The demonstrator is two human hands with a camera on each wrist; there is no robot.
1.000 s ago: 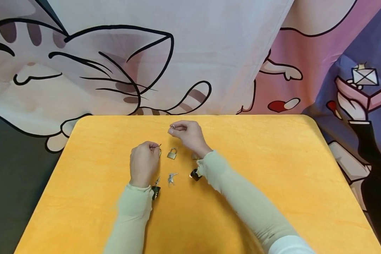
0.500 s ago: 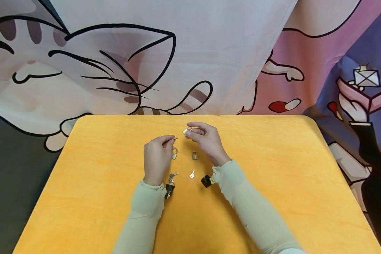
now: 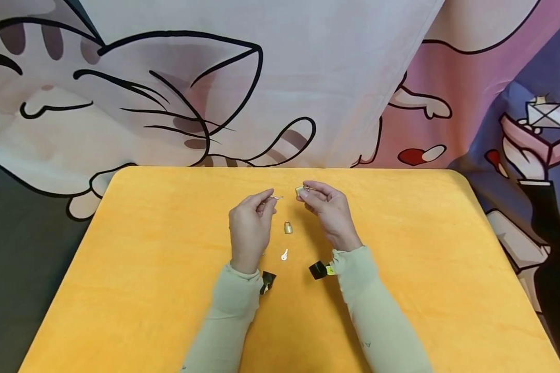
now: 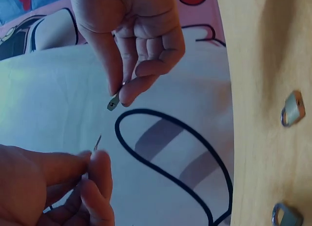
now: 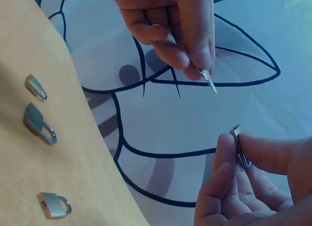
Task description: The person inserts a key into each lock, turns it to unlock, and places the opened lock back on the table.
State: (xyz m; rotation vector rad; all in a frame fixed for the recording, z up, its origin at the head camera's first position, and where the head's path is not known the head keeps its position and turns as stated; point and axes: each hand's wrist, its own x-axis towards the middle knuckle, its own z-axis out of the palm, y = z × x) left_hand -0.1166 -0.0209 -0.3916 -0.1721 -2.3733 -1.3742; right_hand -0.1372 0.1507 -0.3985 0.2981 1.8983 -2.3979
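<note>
My left hand [image 3: 249, 228] pinches a small silver key [image 5: 209, 81] between thumb and fingers, its blade pointing toward the other hand. With thumb and fingertips, my right hand [image 3: 329, 210] grips a small brass-coloured padlock [image 3: 299, 191] by its shackle end, its keyhole end facing the key in the left wrist view. A short gap separates the key tip from the padlock [image 4: 113, 103]. Both hands are held up above the far part of the table. The left hand hides part of the things on the table in the head view.
On the yellow table [image 3: 424, 228] stands a small padlock [image 3: 288, 228], with a loose key [image 3: 284, 255] nearer me. The right wrist view shows more padlocks, a middle padlock [image 5: 38, 122] and a lower padlock [image 5: 54, 205]. A printed curtain [image 3: 345, 77] hangs behind the table.
Both hands have moved to the right, the left with the key and the right with the padlock. The single key on the table has come into view; the key bunch is now hidden.
</note>
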